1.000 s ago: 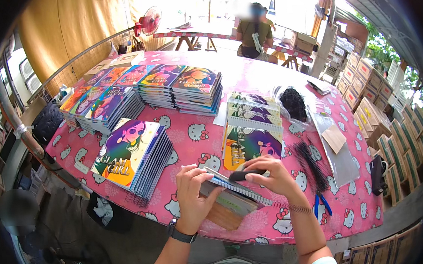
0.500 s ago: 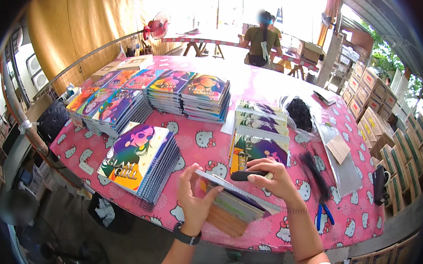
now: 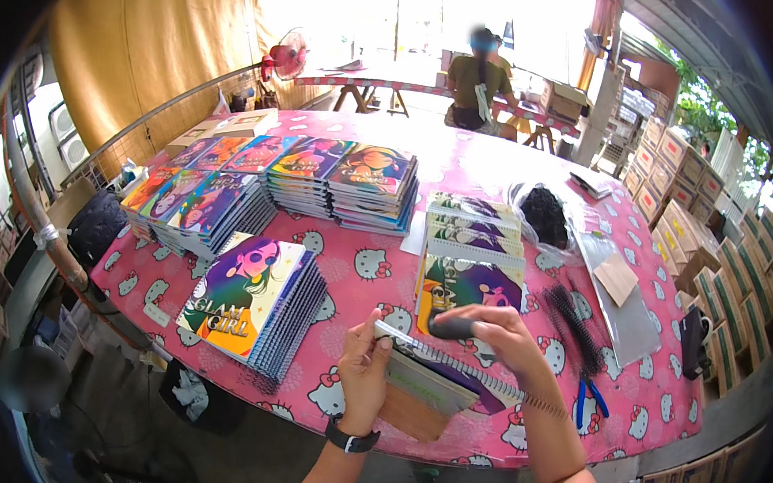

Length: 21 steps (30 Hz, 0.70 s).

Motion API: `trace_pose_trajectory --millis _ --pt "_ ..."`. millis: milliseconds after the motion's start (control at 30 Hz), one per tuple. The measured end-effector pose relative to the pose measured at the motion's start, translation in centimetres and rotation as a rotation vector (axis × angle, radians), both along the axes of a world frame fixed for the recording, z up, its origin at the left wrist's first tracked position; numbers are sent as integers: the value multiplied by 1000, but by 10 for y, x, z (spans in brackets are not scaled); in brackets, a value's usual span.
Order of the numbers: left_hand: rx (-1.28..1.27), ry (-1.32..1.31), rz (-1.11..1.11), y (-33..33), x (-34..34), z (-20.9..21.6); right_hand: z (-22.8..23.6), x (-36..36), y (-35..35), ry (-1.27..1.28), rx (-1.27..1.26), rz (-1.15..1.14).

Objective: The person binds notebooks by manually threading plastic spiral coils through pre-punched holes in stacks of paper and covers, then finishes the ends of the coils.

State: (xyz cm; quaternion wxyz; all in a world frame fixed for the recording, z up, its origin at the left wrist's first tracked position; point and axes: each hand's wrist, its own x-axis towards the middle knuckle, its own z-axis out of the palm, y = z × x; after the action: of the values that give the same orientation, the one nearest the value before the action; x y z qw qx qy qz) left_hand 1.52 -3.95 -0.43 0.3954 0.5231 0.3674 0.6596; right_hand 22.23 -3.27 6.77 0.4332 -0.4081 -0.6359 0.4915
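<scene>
The left hand [image 3: 365, 371] clamps thumb and fingers on the notebook's [image 3: 435, 387] upper-left corner, presumably steadying the edge where the coil [image 3: 467, 368] trails out rightward; the right hand's [image 3: 500, 332] fingers close round a dark tool [image 3: 450, 328] just above it. Left of the notebook, bare cloth leaves room before the stack [image 3: 249, 303]; pliers [image 3: 581, 401] lie right, and the table's [image 3: 644, 407] near edge runs close below.

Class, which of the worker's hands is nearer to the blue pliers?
Right. The right hand is to the upper left of the pliers in the picture; the left hand is farther left, gripping the notebook.
</scene>
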Motion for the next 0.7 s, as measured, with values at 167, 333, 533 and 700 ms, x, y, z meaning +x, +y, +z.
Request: trace_pose_trajectory --millis 167,333,533,700 --pt "-76 0 -2 -1 -4 3 0 -11 0 165 72 167" --pt "-144 -42 -29 -2 -5 7 -1 -13 13 -244 4 10" --pt "-117 -119 -67 3 -5 0 -2 -17 15 58 23 187" --pt "-94 -68 -44 3 -4 6 -14 -23 16 186 -36 112"
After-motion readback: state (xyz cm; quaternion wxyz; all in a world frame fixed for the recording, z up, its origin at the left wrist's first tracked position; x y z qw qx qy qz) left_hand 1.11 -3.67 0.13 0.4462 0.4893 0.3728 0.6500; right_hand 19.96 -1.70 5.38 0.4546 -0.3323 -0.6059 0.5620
